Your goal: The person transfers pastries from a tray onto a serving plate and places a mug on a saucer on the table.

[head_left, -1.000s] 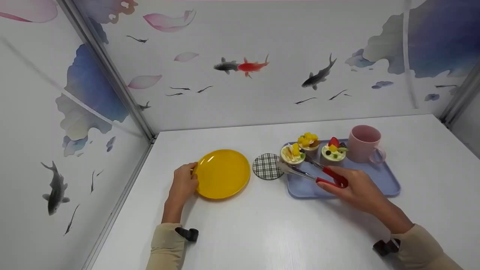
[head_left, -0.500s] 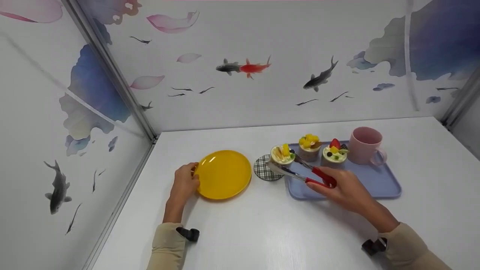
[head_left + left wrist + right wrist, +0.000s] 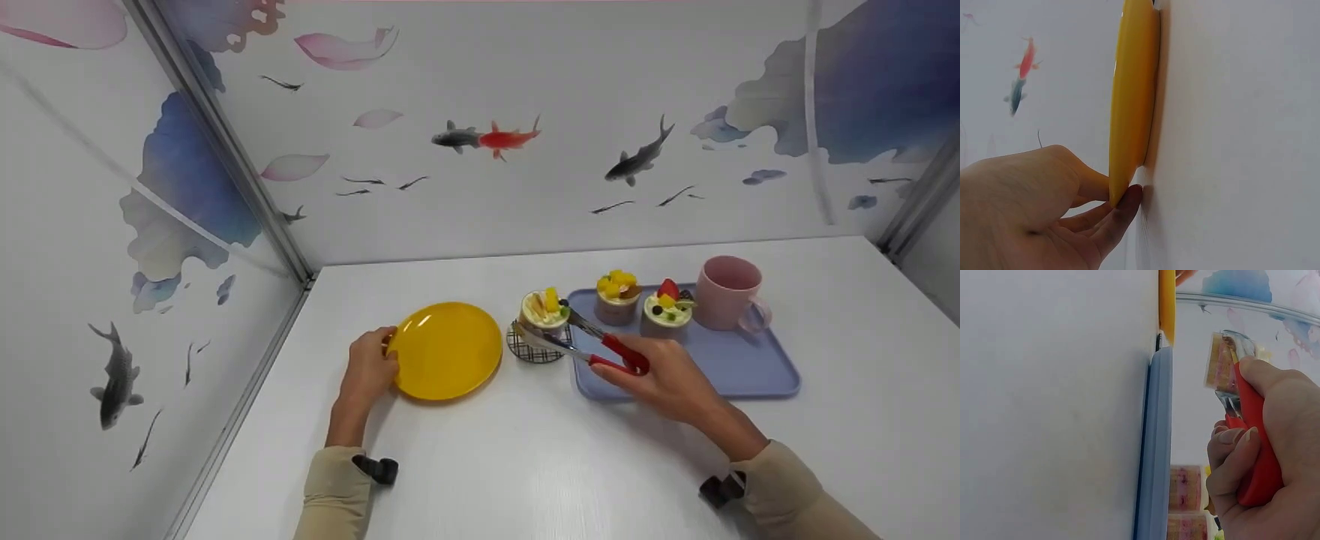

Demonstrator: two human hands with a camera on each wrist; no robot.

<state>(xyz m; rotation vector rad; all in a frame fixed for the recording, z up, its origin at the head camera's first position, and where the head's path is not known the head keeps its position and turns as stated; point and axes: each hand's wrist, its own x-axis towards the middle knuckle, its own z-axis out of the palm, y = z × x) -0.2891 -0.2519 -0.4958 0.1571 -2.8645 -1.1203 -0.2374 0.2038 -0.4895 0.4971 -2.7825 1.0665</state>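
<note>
My left hand (image 3: 369, 365) pinches the left rim of a yellow plate (image 3: 447, 351), thumb above and fingers below in the left wrist view. With my right hand (image 3: 671, 375) I grip red-handled metal tongs (image 3: 616, 354). Their jaws clasp a small dessert cup (image 3: 545, 311) topped with cream and yellow fruit. In the head view the cup overlaps a round checked coaster (image 3: 534, 354); the right wrist view shows it held up off the table, past the edge of the blue tray (image 3: 1158, 439).
On the blue-purple tray stand a fruit-topped dessert cup (image 3: 617, 298), another with a strawberry (image 3: 667, 311), and a pink mug (image 3: 729, 294) at the back right. A patterned wall (image 3: 487, 202) closes off the white table's (image 3: 510, 465) far side.
My right hand has moved left with the tongs, carrying the dessert cup from the tray's left edge to over the coaster. My left hand and the plate stay where they were.
</note>
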